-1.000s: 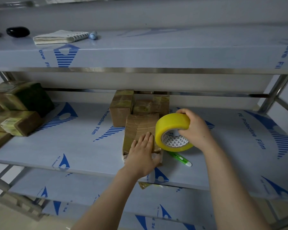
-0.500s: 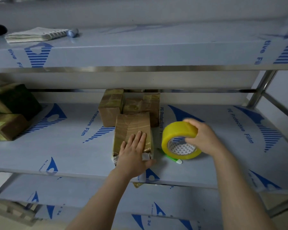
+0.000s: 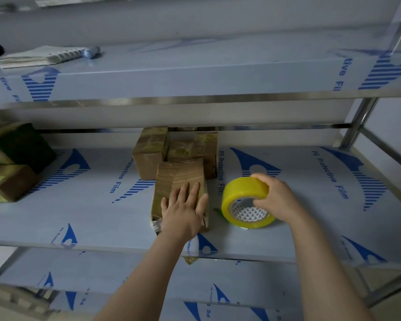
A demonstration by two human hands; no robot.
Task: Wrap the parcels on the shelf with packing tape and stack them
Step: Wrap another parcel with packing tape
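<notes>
Atop the near end of the parcel [image 3: 179, 174], the left hand [image 3: 183, 213] lies flat, fingers straight, pressing it onto the shelf [image 3: 79, 216]. Just right of the parcel, the right hand [image 3: 274, 195] curls round the yellow tape roll [image 3: 242, 194]. Taped cardboard probably handles light, stiff and slick; grip its side edges. Behind the parcel, wrapped parcels [image 3: 151, 154] stand half hidden; the tape's free end is indiscernible.

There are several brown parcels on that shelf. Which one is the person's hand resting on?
The front parcel, nearest the shelf edge: the left hand lies flat on it. The two parcels behind it stand untouched near the back.
</notes>
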